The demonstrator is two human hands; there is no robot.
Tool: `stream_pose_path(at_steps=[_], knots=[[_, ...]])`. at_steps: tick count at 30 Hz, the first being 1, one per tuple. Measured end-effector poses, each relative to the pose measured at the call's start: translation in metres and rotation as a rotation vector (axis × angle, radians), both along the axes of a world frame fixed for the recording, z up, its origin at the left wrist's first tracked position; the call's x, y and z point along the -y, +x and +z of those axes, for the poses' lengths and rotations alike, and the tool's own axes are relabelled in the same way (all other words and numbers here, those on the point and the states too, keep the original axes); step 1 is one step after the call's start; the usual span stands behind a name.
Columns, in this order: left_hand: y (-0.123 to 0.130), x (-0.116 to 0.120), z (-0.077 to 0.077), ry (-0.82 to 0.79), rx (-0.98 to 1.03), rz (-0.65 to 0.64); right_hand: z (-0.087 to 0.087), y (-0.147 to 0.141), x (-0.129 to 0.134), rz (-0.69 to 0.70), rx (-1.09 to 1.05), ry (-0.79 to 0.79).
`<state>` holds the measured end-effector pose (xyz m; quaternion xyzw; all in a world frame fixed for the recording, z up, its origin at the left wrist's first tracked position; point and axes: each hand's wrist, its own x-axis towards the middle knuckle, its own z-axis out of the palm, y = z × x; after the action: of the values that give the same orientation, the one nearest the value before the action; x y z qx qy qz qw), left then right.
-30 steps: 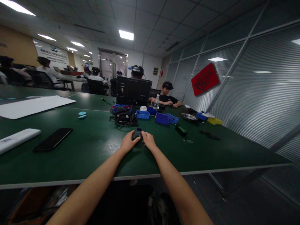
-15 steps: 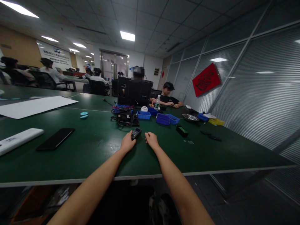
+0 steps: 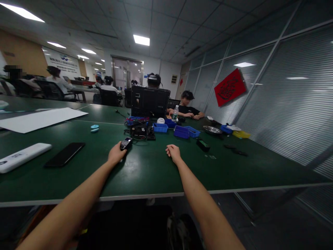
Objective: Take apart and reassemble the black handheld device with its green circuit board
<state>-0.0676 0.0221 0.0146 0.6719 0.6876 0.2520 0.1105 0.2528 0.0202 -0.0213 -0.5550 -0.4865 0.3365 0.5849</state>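
Note:
My left hand point(image 3: 117, 152) is closed around a small dark handheld device point(image 3: 126, 143) with a little screen, low over the green table point(image 3: 145, 173). To the right, my right hand point(image 3: 173, 152) rests with its fingers curled, and nothing shows in it. Black adapters and cables point(image 3: 138, 132) lie beyond my hands. Left of my left hand is a black phone-like slab point(image 3: 65, 154), and farther left a long white device point(image 3: 24, 157). A black box with a green top point(image 3: 203, 144) lies right of my right hand.
Blue bins point(image 3: 181, 132), a white ball point(image 3: 160, 121), a bottle point(image 3: 175, 113) and a monitor point(image 3: 150, 101) stand farther back. A metal bowl point(image 3: 212, 130) and a yellow tray point(image 3: 241, 134) are at the right. People sit beyond the table.
My left hand has moved left with the handheld device, away from my right hand. My right hand has shifted slightly right.

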Motion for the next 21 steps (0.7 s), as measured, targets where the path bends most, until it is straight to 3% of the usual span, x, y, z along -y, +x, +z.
stream_pose_path(at_steps=[5,9,13,21], knots=[[-0.069,-0.001,0.007,0.014,-0.011,0.164,0.003,0.000,-0.003,-0.003,-0.015,-0.025],[-0.107,0.001,0.010,0.056,0.008,0.368,0.003,0.000,-0.003,0.002,-0.063,-0.027],[-0.120,0.001,0.010,0.083,0.059,0.492,0.004,0.002,-0.001,0.000,-0.120,-0.009],[-0.119,-0.006,0.004,0.077,0.054,0.454,0.004,0.005,0.000,0.009,-0.185,0.009]])
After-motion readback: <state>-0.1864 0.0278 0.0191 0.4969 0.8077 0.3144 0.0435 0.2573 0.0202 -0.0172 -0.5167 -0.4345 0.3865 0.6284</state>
